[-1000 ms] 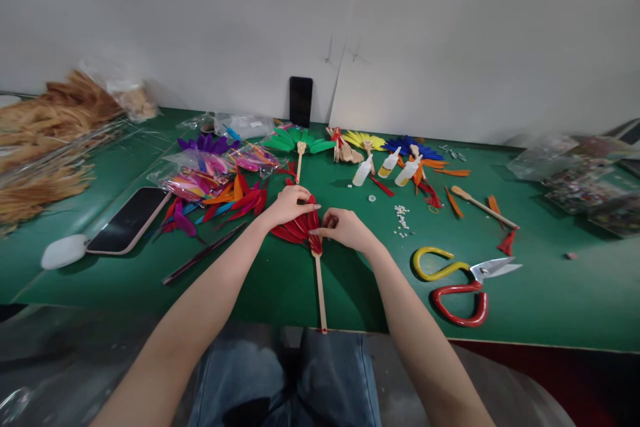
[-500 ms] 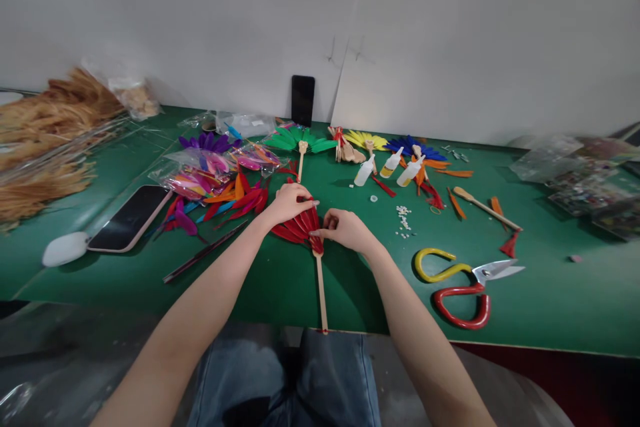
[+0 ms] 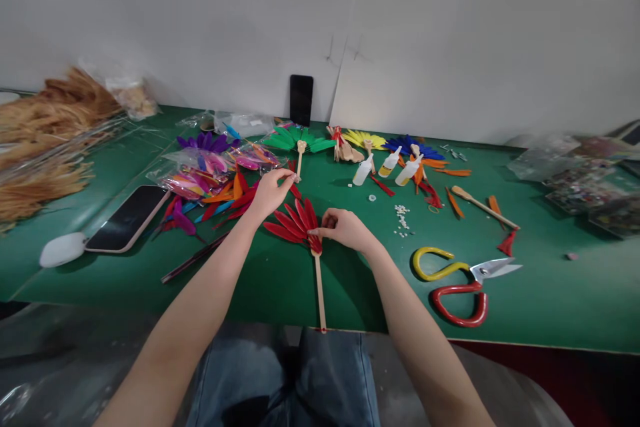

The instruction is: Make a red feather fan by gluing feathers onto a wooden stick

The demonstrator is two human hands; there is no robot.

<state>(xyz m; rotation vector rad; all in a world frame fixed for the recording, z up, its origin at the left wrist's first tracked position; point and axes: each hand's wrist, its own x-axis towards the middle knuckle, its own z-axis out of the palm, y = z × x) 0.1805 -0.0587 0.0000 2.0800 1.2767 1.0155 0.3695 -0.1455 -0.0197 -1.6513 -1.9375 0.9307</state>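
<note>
A fan of red feathers [image 3: 289, 221] on a pale wooden handle [image 3: 320, 293] lies in front of me, its handle end at the table's front edge. My right hand [image 3: 343, 228] is closed at the feather bases, thumb and fingers pressing on them. My left hand [image 3: 273, 192] is held beyond the red fan with its fingertips pinched together, close to the handle end of the green feather fan [image 3: 301, 141]. What the pinch holds, if anything, is too small to make out. A red feather tip shows just below those fingertips.
Large scissors [image 3: 460, 280] lie to the right. Several small glue bottles [image 3: 363, 172], white beads [image 3: 401, 219] and a wooden stick [image 3: 485, 207] are beyond. Left are loose feathers [image 3: 240, 203], a phone [image 3: 127, 219] and a white case [image 3: 63, 250]. Another phone [image 3: 301, 100] stands against the board.
My left hand has lifted off the red feathers and moved away and slightly left, uncovering them. The right hand stays at the feather bases.
</note>
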